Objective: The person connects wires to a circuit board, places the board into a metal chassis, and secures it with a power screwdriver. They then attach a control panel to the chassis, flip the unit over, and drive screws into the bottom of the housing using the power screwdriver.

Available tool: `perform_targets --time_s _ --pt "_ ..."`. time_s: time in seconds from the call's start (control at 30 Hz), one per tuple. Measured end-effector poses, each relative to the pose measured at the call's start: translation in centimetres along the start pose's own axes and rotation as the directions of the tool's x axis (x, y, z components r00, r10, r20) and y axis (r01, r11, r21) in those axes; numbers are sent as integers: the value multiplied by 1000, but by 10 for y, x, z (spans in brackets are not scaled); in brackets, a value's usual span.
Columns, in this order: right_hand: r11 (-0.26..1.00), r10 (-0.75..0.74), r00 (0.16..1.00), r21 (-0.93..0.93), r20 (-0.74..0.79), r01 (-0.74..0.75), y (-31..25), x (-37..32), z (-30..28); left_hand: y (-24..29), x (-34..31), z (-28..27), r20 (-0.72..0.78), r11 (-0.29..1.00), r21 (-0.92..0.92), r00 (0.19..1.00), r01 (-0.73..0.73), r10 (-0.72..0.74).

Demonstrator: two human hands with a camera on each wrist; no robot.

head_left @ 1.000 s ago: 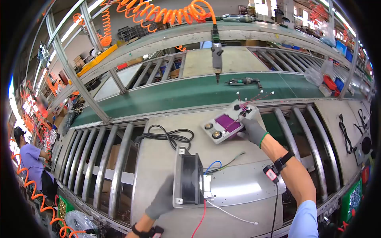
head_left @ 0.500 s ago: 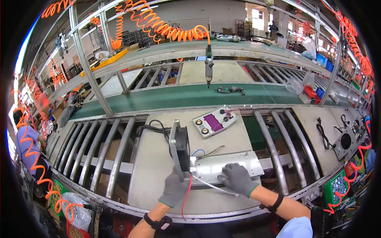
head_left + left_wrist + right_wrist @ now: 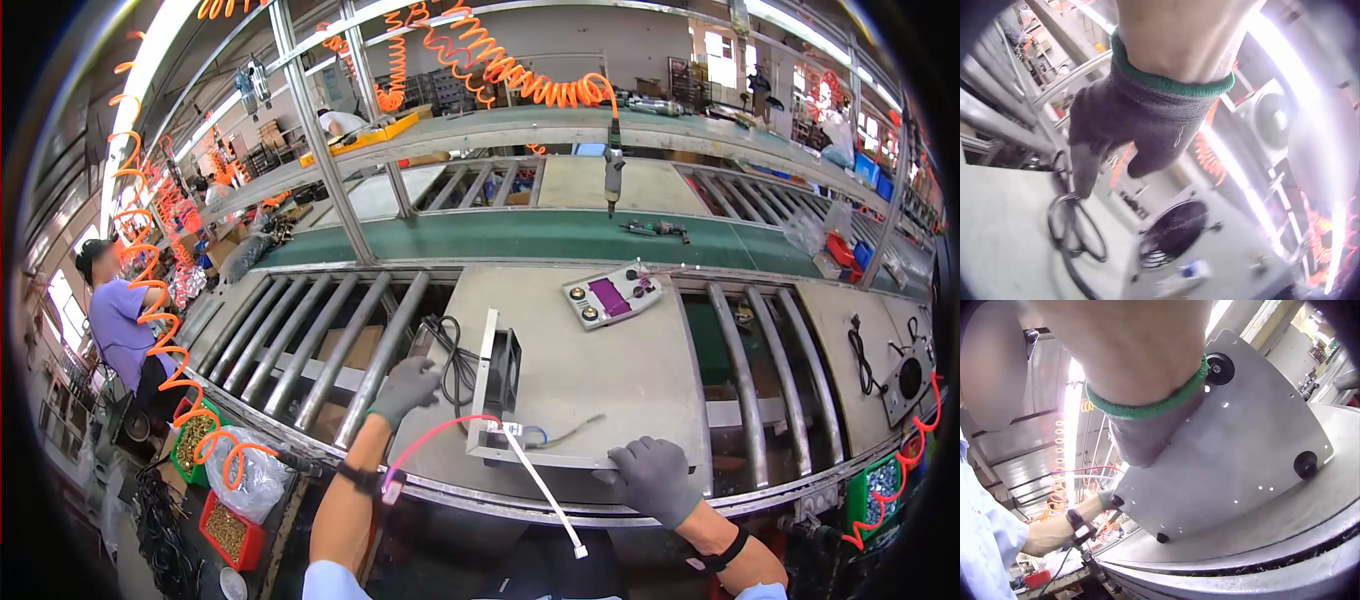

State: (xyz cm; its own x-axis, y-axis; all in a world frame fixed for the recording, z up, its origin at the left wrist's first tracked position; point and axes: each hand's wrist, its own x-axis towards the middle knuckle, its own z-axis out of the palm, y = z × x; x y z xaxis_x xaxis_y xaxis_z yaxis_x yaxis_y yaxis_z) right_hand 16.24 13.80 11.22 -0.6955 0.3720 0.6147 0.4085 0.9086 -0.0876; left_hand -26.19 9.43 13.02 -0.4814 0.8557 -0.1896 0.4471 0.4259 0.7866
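In the head view, my gloved right hand (image 3: 655, 480) grips the right end of a metal plate, which the right wrist view shows tilted, its underside (image 3: 1241, 437) bearing black feet. An upright fan frame (image 3: 497, 365) stands at the plate's left end, with red and white wires hanging off the front. My left hand (image 3: 407, 388) is left of the frame, fingers loosely bent and apart, holding nothing. A coiled black cable (image 3: 457, 372) lies between them; in the left wrist view a fingertip overlaps the cable (image 3: 1066, 232), contact unclear. Farther back lies a grey panel with a purple area (image 3: 612, 297).
Metal rollers (image 3: 335, 345) flank the work board on both sides. A green belt (image 3: 480, 238) runs behind, with a power tool (image 3: 613, 175) hanging above it. Screw bins (image 3: 232, 532) stand at the front left. Another fan panel (image 3: 908, 375) lies far right.
My right hand left the purple-centred panel, moved over the plate and now grips its end. The plate has tilted up and shifted forward. My left hand has let go of the fan frame.
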Motion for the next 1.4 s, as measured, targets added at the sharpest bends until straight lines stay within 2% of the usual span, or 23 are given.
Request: perform_targets --time_s 0.1,0.17,0.2,0.3,0.33,0.37,0.43,0.5,0.53,0.57,0.6,0.63,0.7,0.77,0.83,0.9,0.97,1.13,1.23,1.3,1.33,1.37,1.4 --pt "1000 28 999 -7 42 -28 0 2 -12 -35 86 24 -288 865 494 956 93 62" --pt "999 37 999 25 16 -37 0 1 -13 -34 113 37 -261 849 469 957 241 -128" --pt "999 30 999 16 28 -30 0 3 -16 -42 124 47 -352 847 481 935 227 -50" --pt "999 45 997 0 55 -45 1 4 -16 -87 189 68 -326 916 386 945 107 27" --pt "999 50 997 -4 55 -50 4 6 -14 -46 163 68 -322 938 336 946 84 31" --pt "998 59 997 -11 58 -59 9 8 -13 -39 161 72 -440 933 343 858 -113 266" --pt "998 70 995 -12 73 -69 12 12 -11 -1 139 69 -373 871 291 792 -394 483" --pt "997 71 995 6 72 -72 16 17 -9 8 137 76 -295 806 345 760 -480 579" --pt "997 75 993 -6 94 -75 17 19 -9 0 145 78 -91 851 299 875 -432 476" --pt "997 78 991 -25 112 -76 19 20 -9 -14 157 82 120 889 260 927 -376 356" --pt "998 58 992 -30 112 -55 22 20 -7 -38 165 88 166 831 394 920 -393 356" --pt "998 44 993 -40 109 -40 25 18 -5 -38 149 91 130 803 394 891 -448 434" --pt "998 41 993 -56 112 -35 24 14 -8 -53 123 96 -4 876 117 882 -468 471" --pt "998 35 991 -57 130 -27 22 17 -13 -45 72 89 -194 914 1 896 -406 398" --pt "1000 31 997 4 69 -31 19 22 -11 -22 8 70 -158 855 -212 880 -473 447" --pt "997 30 999 76 21 -31 13 32 -2 12 -48 49 62 748 9 747 -664 662" --pt "988 38 999 149 -13 -35 -3 52 12 43 -82 52 182 691 118 699 -714 692" --pt "891 158 979 408 127 -197 -46 107 30 71 -92 88 93 573 283 617 -769 782" --pt "832 252 963 487 94 -266 -49 114 33 37 -67 92 -38 711 -74 714 -699 699" --pt "790 340 937 517 81 -331 -45 117 26 29 -60 93 -182 780 -466 908 -418 377" --pt "780 331 924 496 191 -382 -34 117 23 24 -56 87 -204 749 -576 945 -327 255" --pt "755 282 855 449 435 -477 -20 118 22 20 -54 80 -209 695 -678 969 -239 129" --pt "738 221 728 377 649 -560 -3 121 25 9 -50 89 -212 625 -751 974 -214 79"
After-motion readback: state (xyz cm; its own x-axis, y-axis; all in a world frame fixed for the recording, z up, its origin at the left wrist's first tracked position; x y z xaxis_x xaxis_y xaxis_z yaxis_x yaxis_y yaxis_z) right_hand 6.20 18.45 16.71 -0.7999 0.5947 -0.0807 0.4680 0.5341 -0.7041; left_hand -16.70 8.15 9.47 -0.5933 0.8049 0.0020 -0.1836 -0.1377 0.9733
